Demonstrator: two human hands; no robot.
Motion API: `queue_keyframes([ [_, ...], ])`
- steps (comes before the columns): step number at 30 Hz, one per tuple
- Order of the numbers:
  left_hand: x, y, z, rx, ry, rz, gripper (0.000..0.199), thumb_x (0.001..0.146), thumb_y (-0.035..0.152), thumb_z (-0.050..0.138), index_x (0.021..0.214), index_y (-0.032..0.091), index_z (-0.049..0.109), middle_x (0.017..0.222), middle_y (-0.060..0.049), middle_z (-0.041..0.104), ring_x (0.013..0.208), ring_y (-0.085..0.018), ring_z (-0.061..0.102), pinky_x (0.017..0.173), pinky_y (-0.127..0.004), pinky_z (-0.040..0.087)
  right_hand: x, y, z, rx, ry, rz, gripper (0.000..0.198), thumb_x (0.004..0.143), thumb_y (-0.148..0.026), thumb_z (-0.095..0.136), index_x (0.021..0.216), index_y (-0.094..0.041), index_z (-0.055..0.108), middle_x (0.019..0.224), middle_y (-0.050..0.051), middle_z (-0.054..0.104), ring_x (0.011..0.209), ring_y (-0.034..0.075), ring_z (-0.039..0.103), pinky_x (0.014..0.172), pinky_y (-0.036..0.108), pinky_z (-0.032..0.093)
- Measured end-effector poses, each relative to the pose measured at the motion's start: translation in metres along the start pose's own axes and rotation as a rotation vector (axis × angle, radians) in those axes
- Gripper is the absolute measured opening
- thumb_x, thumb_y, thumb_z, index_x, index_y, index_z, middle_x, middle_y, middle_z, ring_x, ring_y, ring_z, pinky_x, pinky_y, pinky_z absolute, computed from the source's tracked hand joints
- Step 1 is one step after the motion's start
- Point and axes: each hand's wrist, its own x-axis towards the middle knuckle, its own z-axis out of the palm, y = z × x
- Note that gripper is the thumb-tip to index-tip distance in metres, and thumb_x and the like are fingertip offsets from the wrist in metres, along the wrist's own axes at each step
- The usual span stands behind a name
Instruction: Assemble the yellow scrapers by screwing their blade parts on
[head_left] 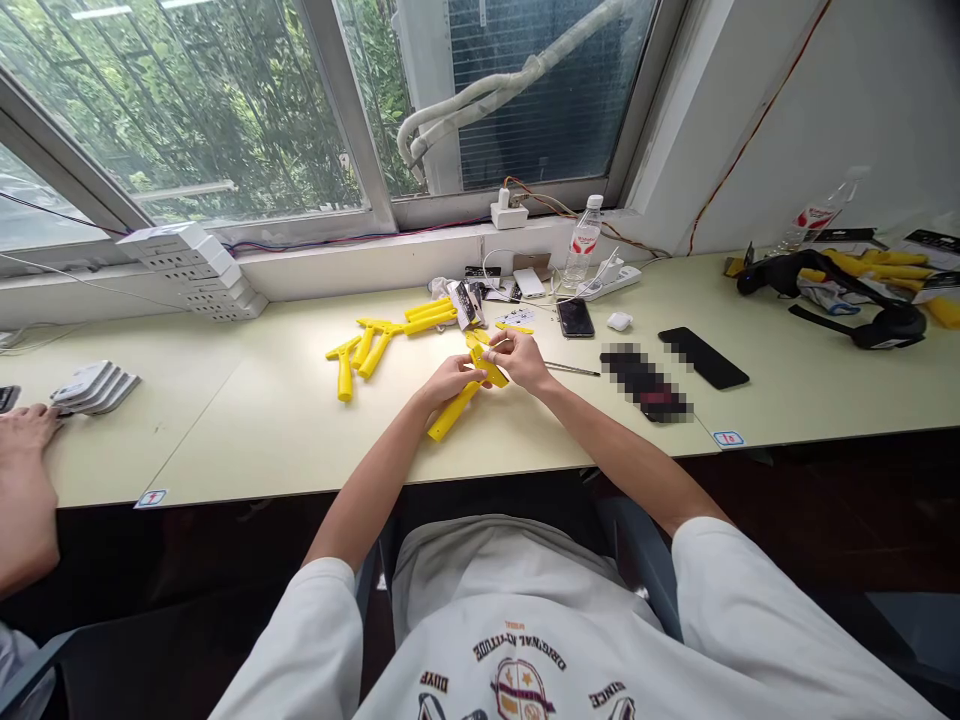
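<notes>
A yellow plastic scraper with a T-shaped head is held over the table in front of me. My left hand is closed around it where the handle meets the head. On the other side, my right hand pinches the head between thumb and fingers; the exact contact is partly hidden. Several similar yellow T-shaped pieces lie to the left. Beyond my hands are yellow handles and a flat yellow part. A thin dark rod like a screwdriver lies right of my right hand.
A phone, white earbud case, black slab and bottle stand or lie rightward. A black headset is far right. White boxes are stacked back left. Another person's hand touches the table far left.
</notes>
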Motion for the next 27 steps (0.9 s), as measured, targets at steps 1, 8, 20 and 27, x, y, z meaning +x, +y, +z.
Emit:
queue_keyframes([
  [1, 0.001, -0.001, 0.0, -0.003, 0.001, 0.003, 0.045, 0.086, 0.037, 0.095, 0.12, 0.014, 0.077, 0.101, -0.014, 0.088, 0.088, -0.025, 0.083, 0.075, -0.029, 0.056, 0.0, 0.0, 0.0, -0.002, -0.001, 0.0, 0.061, 0.068, -0.069, 0.099, 0.101, -0.026, 0.069, 0.084, 0.006, 0.082, 0.072, 0.025, 0.074, 0.063, 0.037, 0.057],
  [8, 0.006, -0.009, -0.002, -0.025, 0.012, -0.01, 0.043, 0.091, 0.044, 0.093, 0.115, 0.014, 0.075, 0.099, -0.015, 0.088, 0.093, -0.027, 0.085, 0.074, -0.029, 0.057, -0.001, 0.002, 0.003, -0.034, 0.017, -0.079, 0.053, 0.073, -0.066, 0.095, 0.095, -0.026, 0.069, 0.091, 0.007, 0.08, 0.084, 0.025, 0.076, 0.078, 0.039, 0.062],
  [20, 0.005, -0.008, -0.002, 0.045, 0.002, 0.027, 0.033, 0.089, 0.033, 0.085, 0.115, 0.014, 0.079, 0.103, -0.013, 0.088, 0.091, -0.024, 0.083, 0.076, -0.03, 0.057, -0.001, -0.002, -0.007, -0.346, 0.001, -0.293, 0.013, 0.092, -0.034, 0.074, 0.1, -0.024, 0.075, 0.101, 0.008, 0.079, 0.086, 0.023, 0.065, 0.086, 0.04, 0.057],
  [27, 0.008, -0.011, -0.002, 0.065, 0.013, 0.035, 0.027, 0.089, 0.029, 0.083, 0.109, 0.013, 0.077, 0.099, -0.012, 0.086, 0.089, -0.023, 0.081, 0.076, -0.029, 0.056, -0.009, -0.002, -0.005, -0.5, -0.128, -0.441, 0.018, 0.09, -0.011, 0.069, 0.101, -0.023, 0.079, 0.101, 0.007, 0.08, 0.095, 0.024, 0.072, 0.089, 0.037, 0.056],
])
